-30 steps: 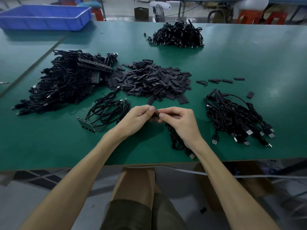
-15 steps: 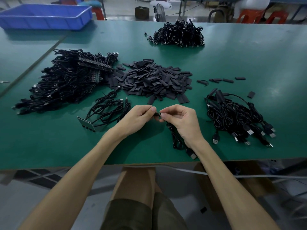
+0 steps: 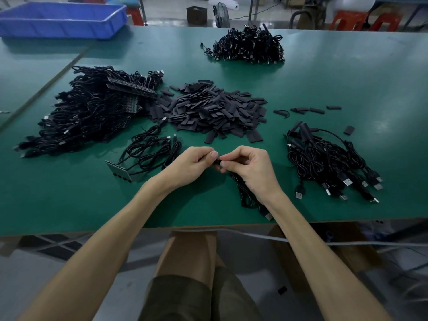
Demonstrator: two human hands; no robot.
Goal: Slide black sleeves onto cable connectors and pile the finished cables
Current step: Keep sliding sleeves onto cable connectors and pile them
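Both hands meet low over the desk [image 3: 347, 89], near its front edge. The left hand [image 3: 192, 162] pinches a small black piece, a sleeve [image 3: 217, 162] by my guess. The right hand [image 3: 252, 167] pinches the end of a cable [image 3: 243, 193] that trails under its wrist. Fingertips hide the connector. I'd line the sleeve's mouth up square with the plug, push straight without kinking the cord, then drop it on the pile [image 3: 324, 158] at right, likely the finished ones.

No legible text, labels, numbers on cables [image 3: 324, 156] or sleeves [image 3: 215, 110].
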